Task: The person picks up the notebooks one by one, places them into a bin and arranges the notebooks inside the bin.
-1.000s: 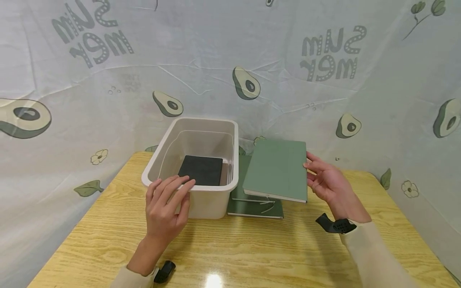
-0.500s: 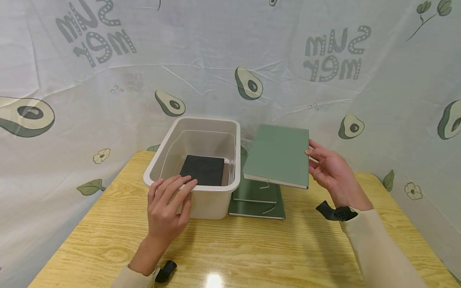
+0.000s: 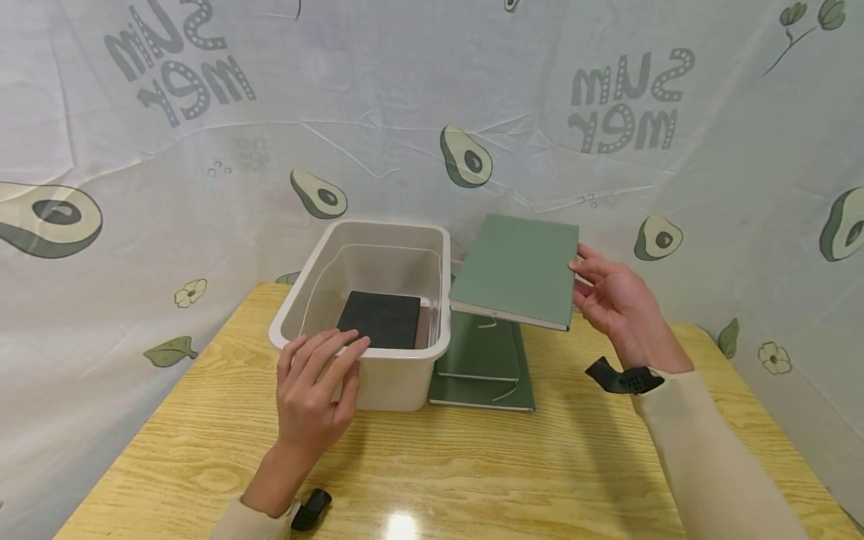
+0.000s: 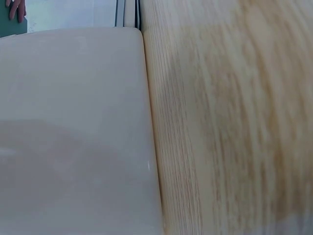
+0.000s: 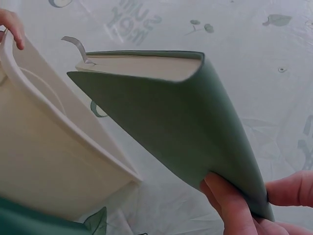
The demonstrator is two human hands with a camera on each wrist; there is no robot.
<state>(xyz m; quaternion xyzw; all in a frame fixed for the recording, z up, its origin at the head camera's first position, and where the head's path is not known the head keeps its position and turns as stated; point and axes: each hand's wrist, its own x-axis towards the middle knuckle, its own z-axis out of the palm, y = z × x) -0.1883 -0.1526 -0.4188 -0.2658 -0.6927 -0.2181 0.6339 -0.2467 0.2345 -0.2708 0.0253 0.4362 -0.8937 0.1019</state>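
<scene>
The right hand [image 3: 610, 300] pinches the right edge of a flat green hardcover notebook [image 3: 516, 270]. In the right wrist view the thumb [image 5: 230, 208] sits under the cover and a finger [image 5: 288, 188] lies on the other side, so the book is squeezed between them. The notebook is up in the air, nearly level, with its near edge a bit lower. A thin grey ribbon bookmark [image 3: 487, 322] hangs from that near edge. The book's long side runs away from the person, toward the wall.

The book lies to the left of the right hand's fingers. Its left edge is just beside the right rim of the pale rectangular plastic bin [image 3: 378, 375], at about rim height or a little above. The bin's long side also runs away from the person, so book and bin line up the same way. The right hand is the one nearer to the book; the left hand is on the far side of the bin from it.

The left hand [image 3: 313, 394] has straight, relaxed fingers that rest on the near rim of the bin. It holds nothing. A flat black book [image 3: 379, 319] lies on the bin's floor. Two more green notebooks [image 3: 481, 367] lie stacked on the light wooden table [image 3: 472, 465], touching the bin's right wall, under the lifted one.
</scene>
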